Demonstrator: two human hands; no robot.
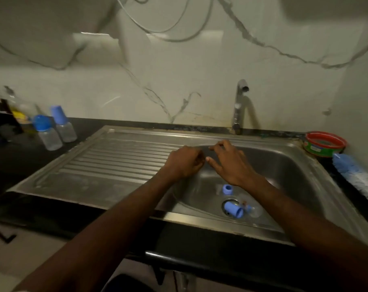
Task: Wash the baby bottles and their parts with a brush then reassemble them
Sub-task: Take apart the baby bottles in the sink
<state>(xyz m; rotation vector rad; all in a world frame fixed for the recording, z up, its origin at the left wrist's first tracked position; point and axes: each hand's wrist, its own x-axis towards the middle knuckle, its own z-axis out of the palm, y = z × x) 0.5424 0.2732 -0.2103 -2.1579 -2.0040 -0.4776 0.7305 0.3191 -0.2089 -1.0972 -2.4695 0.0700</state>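
Both bare hands are hovering over the left rim of the stainless-steel sink basin (294, 165), close together and nearly touching. The left hand (184, 163) is curling its fingers into a loose fist; whether anything small is sitting inside it cannot be told. The right hand (229, 163) is reaching toward it with its fingers stretched out and spread, gripping nothing visible. Down in the basin, a small blue plastic screw ring (227, 189) is lying just behind the drain, and a blue plastic bottle cap (233, 209) is lying on its side across the drain, with a clear part (255, 211) just beside it, too blurred to identify. Two clear baby bottles with blue caps (52, 129) are standing upright on the dark countertop (21, 165), left of the ribbed draining board (115, 159). A blue-and-white bristled bottle brush (355, 175) is lying on the counter right of the sink, near a red-and-green round tub (325, 144). A chrome tap (238, 106) is rising behind the basin.
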